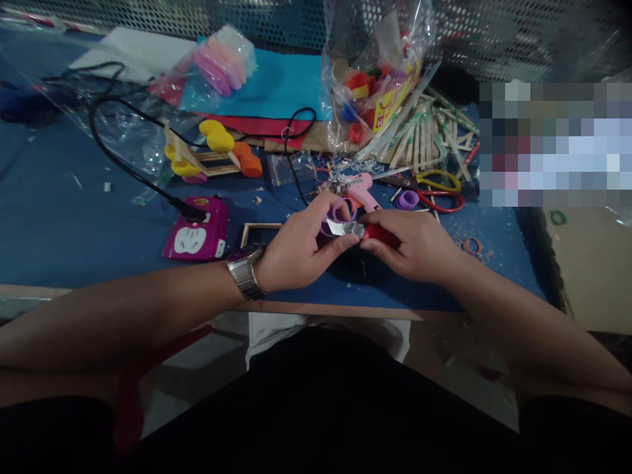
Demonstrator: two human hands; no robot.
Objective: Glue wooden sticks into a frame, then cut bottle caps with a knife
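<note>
Close together over the front of the table are my two hands. My right hand (415, 240) is closed around the red handle of what looks like a utility knife (382, 235), whose silver front end points left. The fingers of my left hand (309, 245) are bent round a thin purple ring (344, 210), its thumb against the knife's silver end. A bright white flat piece shows there; whether it is the blade or paper I cannot tell. Just beyond my hands lies a pink glue gun (363, 189), near a purple cap (407, 200).
Left stands a magenta power socket (197, 237) with a black cable. Behind are a stick frame with yellow caps (217, 135), a plastic bag of caps (368, 92) and wooden sticks (419, 135). Red and yellow scissors handles (441, 201) lie right, before a cardboard box (587, 263).
</note>
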